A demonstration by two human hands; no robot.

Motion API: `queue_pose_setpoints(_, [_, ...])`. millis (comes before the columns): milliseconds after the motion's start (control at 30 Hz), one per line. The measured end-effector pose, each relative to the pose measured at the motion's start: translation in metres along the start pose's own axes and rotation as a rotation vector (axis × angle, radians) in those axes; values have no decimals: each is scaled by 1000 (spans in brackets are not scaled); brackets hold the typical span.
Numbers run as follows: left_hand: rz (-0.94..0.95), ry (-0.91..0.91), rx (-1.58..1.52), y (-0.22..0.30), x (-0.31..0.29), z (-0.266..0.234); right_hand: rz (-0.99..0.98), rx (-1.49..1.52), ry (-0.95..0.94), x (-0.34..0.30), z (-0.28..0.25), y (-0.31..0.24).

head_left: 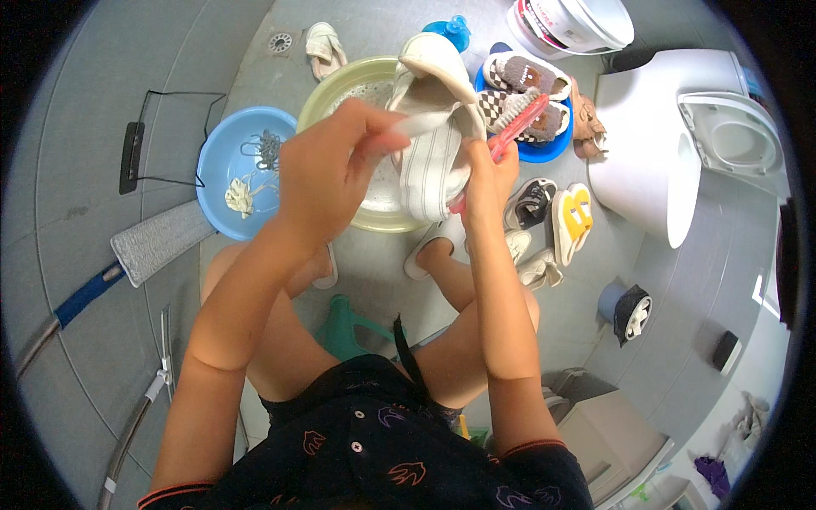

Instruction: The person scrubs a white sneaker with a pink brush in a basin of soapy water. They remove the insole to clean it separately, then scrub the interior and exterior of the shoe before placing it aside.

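Over a pale green basin of sudsy water, a white shoe is held up between my hands. My left hand is closed in a pinch on a white flap or strap of the shoe, and the fingertips are partly blurred. My right hand is wrapped round the shoe's right side and also grips a scrubbing brush with a red handle, its pale bristles pointing away from me. The right fingers are partly hidden behind the shoe.
At left, a light blue basin holds grey and cream laces. A darker blue basin with checkered shoes stands far right, beside a toilet. Other shoes, slippers, a white bucket and a mop are around.
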State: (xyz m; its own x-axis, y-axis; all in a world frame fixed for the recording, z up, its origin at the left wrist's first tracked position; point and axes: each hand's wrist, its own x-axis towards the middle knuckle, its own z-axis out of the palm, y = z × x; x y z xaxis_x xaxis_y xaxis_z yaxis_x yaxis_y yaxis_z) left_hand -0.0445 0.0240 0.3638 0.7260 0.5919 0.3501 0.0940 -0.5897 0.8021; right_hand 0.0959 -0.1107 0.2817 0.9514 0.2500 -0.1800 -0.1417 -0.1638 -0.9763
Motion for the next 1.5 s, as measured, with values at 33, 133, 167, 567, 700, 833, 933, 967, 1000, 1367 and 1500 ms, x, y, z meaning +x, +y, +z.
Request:
queue_pose_setpoints(33, [39,-11,23,3,-2,-1,-6,6,10,1,0,-1])
queue_pose_setpoints(133, [246,5,-77,8,-7,-1,-14,38,18,4,0,0])
queue_pose_setpoints(167, [297,5,-88,9,-11,1,-24,21,29,6,-1,1])
queue_pose_setpoints(567, [521,-181,-66,24,-27,2,-51,46,81,13,-14,-9])
queue_pose_setpoints(700, [550,-208,-72,25,-28,2,-43,41,72,10,-16,-16])
queue_pose_setpoints(833, [475,-201,-143,19,-22,-9,-32,108,105,18,-15,-4])
queue_pose_setpoints(933, [39,121,-324,-6,-13,-24,34,219,80,23,-11,7])
queue_pose_setpoints(967, [-155,228,-430,-13,-4,-28,47,232,86,22,-12,9])
queue_pose_setpoints(1000, [-197,273,-456,-22,6,-29,60,244,93,21,-15,11])
queue_pose_setpoints(1367, [-384,507,-508,-74,33,-54,65,265,123,26,-15,12])
queue_pose_setpoints(1500, [-376,495,-407,-88,32,-57,36,291,129,31,-24,13])
